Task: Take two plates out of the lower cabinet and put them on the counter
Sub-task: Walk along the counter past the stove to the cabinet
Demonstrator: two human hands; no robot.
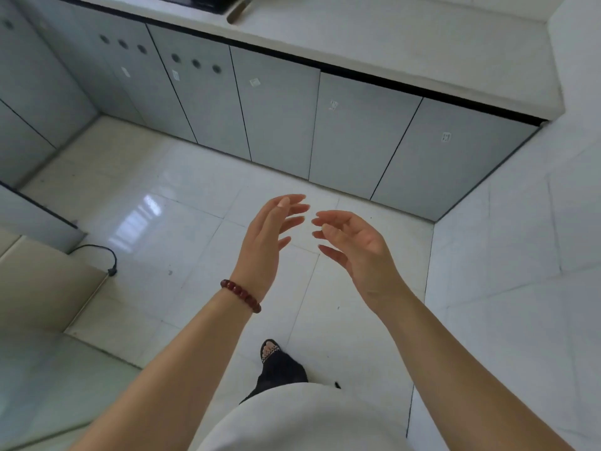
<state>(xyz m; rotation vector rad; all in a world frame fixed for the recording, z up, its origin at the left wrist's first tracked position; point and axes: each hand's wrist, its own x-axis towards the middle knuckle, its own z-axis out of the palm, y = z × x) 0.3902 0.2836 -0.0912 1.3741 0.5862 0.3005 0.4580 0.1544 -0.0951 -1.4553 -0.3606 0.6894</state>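
Two bare hands are raised in the near centre of the view, above the white tiled floor (182,203), palms turned toward each other. The left hand (265,242) has its fingers extended and spread; the right hand (356,252) has its fingers loosely curled. The fingertips of the two hands are close but not touching, and neither hand holds anything. A dark red bead bracelet (241,295) sits on the left wrist. The lower cabinet (357,138) runs across the far side under the desk (406,50); all of its grey doors visible here are closed, so no plates can be seen. Three doors toward the left carry rows of round holes, and small stickers are fixed to several door panels. At the far left end of the desk a black hob edge (201,3) is partly visible, with a blurred handle-like object just beside it. A black cable (97,252) lies on the floor at the left. One foot in a black sandal (270,349) stands on the near floor.
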